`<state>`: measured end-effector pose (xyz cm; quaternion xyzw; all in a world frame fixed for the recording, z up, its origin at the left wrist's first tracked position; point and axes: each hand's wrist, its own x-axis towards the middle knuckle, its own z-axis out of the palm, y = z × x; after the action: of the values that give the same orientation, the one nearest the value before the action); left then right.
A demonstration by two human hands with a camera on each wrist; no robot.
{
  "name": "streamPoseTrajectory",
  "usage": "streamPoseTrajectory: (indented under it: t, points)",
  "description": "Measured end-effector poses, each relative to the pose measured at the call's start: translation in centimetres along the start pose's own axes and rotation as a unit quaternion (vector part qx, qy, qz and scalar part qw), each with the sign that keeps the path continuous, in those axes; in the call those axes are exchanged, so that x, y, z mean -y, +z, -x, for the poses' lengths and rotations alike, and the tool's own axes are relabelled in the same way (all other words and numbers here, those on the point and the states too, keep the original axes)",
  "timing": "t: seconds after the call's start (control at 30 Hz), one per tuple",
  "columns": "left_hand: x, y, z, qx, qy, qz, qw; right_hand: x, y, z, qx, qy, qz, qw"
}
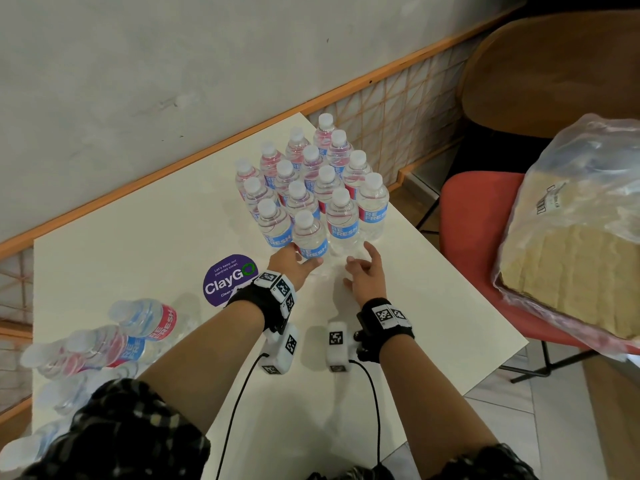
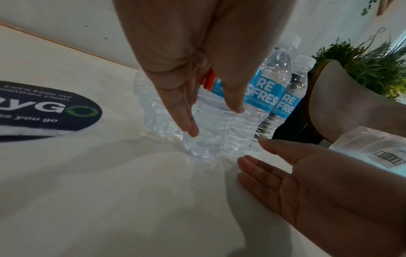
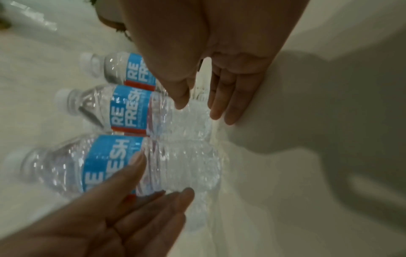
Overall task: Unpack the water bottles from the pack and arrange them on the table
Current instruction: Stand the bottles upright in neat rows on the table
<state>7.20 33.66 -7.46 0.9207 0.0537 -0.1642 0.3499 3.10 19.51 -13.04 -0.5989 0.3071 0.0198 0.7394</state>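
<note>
Reaching forward over a white table (image 1: 145, 258), a person's two bare hands flank the nearest upright water bottle at the front of a standing cluster (image 1: 311, 174) of capped bottles with blue and red labels.

The left hand (image 1: 289, 263) has straight, relaxed fingers lying against the lower left side of the front bottle (image 1: 309, 237); they touch it without curling round it. The right hand (image 1: 367, 271) is also loose and slightly spread, palm facing left, just beside the neighbouring bottle (image 1: 342, 220) and apparently not touching it.

The front bottle stands with its long axis vertical, cap up, directly ahead of both sets of fingertips and between the two hands. The left hand is the nearer one, already in contact.

Several more bottles (image 1: 114, 344) lie on their sides in clear wrap at the near left edge of the table, well apart from the standing group. A purple round sticker (image 1: 230, 278) sits on the table just left of the left wrist. On a red chair (image 1: 474, 216) to the right rests a large clear plastic bag (image 1: 571, 216).

The upright group looks largely arranged, so the next move probably means returning to the lying bottles at the left, nearer the left arm.
</note>
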Motion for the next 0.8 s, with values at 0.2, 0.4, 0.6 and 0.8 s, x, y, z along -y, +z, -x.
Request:
streamPoseTrajectory:
  t: [0.2,0.4,0.6,0.8]
  points:
    - [-0.2,0.5,-0.6,-0.006,0.006,0.003,1.000,0.7,-0.4,-0.2,0.015,0.021,-0.027,0.999]
    - [-0.3,0.6,-0.9,-0.016,0.002,0.006,1.000,0.8,-0.3,-0.2,0.027,0.023,-0.004,0.999]
    - [-0.9,-0.1,-0.6,0.013,-0.009,-0.070,0.997,1.0,-0.4,0.0,0.027,0.025,0.002,0.999]
    - [-2.6,-4.3,2.1,0.130,0.003,-0.213,0.968,1.3,-0.5,1.5,0.037,0.065,-0.013,0.997]
